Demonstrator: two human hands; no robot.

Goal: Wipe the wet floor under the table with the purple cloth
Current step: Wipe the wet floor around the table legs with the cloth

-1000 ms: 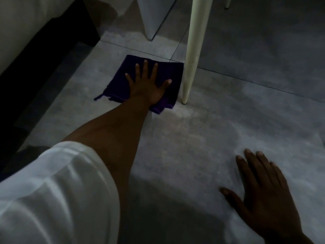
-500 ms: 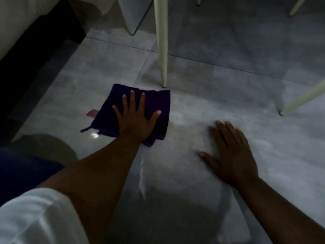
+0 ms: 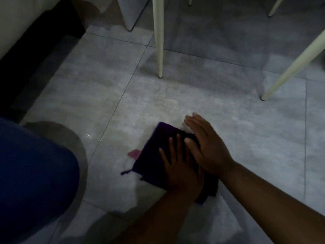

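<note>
The purple cloth [image 3: 154, 155] is being drawn back from the table leg [image 3: 159, 41] across the wet floor [image 3: 175, 103], now pressed flat by the left hand [image 3: 181, 171] and the newly added right hand [image 3: 209, 147], fingers open, suggesting firmer wiping.

Purple cloth [image 3: 151, 155] is seen as very dark purple, near black in the dim light, with a pink tag [image 3: 134, 154] at its left edge. Floor [image 3: 175, 95] is tiled in mottled light grey, thin darker grout lines, darker grey under the table. Table legs [image 3: 159, 41] are finished in cream white. Dark blue fabric [image 3: 33, 173] is seen lower left.
</note>
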